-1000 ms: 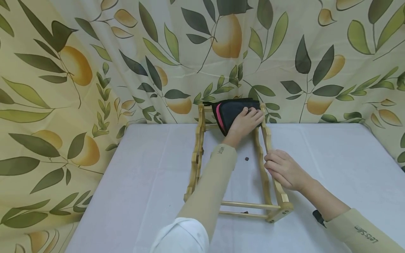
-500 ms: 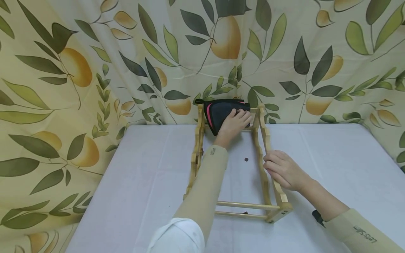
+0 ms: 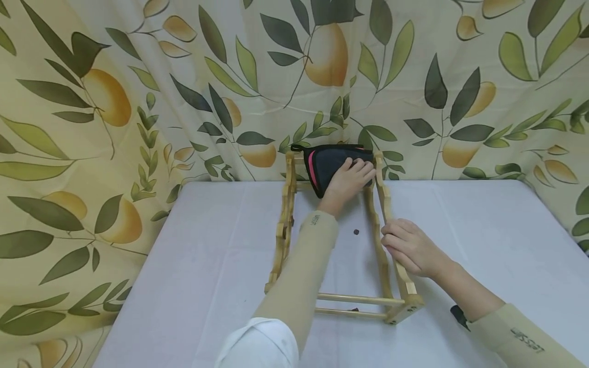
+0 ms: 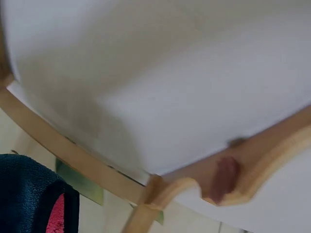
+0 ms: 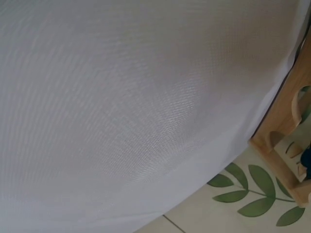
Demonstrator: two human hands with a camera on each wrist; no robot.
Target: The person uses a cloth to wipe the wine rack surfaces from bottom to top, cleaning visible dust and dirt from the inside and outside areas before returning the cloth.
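Observation:
A dark blue cloth [image 3: 330, 166] with black edging and a pink strip lies draped over the far end of a wooden rack [image 3: 386, 204]. My left hand [image 3: 348, 180] grips the cloth from above, fingertips near the far crossbar's right half. In the left wrist view the fuzzy cloth [image 4: 26, 194] shows at lower left, beside the rack's wooden bar [image 4: 77, 158]; the hand itself is out of that view. My right hand [image 3: 411, 246] holds the right side rail, its fingers bent over the top edge. Only the rack's corner [image 5: 279, 145] appears in the right wrist view.
The rack stands on a white-covered table [image 3: 483, 230], its far end close to a leaf-and-fruit patterned curtain [image 3: 400, 117]. A small dark bit [image 3: 356, 232] lies inside the frame. Two round crossbars [image 3: 354, 299] span the near end.
My left hand and the cloth slide left along the far end of the rack, then partway back to the right. The right hand keeps its place on the rail.

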